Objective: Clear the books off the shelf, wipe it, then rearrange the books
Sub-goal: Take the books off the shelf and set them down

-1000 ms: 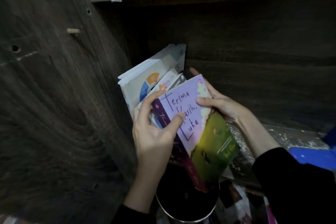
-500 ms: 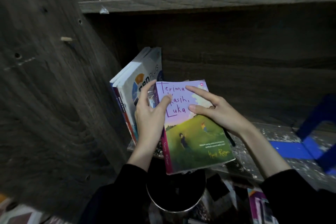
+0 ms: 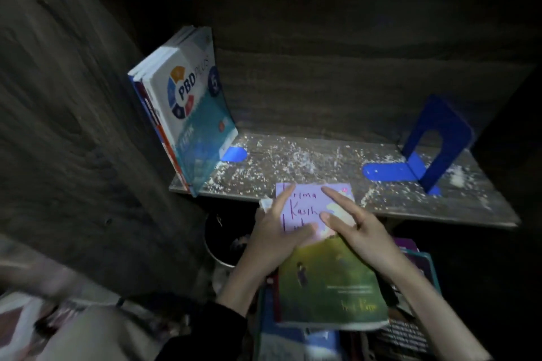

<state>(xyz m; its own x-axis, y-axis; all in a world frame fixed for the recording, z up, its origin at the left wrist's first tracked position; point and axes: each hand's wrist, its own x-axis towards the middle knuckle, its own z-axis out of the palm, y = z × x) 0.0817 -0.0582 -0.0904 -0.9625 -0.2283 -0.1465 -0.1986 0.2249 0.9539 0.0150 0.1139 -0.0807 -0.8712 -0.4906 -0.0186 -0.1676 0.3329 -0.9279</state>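
The purple and green book "Terima Kasih, Luka" [image 3: 328,281] lies cover up just in front of and below the shelf board's [image 3: 293,161] front edge. My left hand [image 3: 272,240] grips its left edge, thumb across the cover. My right hand [image 3: 360,234] rests flat on the cover with straight fingers. Several books [image 3: 190,102], the front one marked "PBD Plus", still lean against the shelf's left wall. The board is strewn with white dust and crumbs.
A blue bookend [image 3: 434,141] stands at the shelf's right end; the foot of another blue bookend [image 3: 233,154] pokes out beside the leaning books. Under the held book sits a pile of books [image 3: 416,258]. A dark round container [image 3: 223,240] is below left.
The purple and green book has come off the shelf, down and to the right, with both hands on it. The view dropped, showing the dusty board and right bookend.
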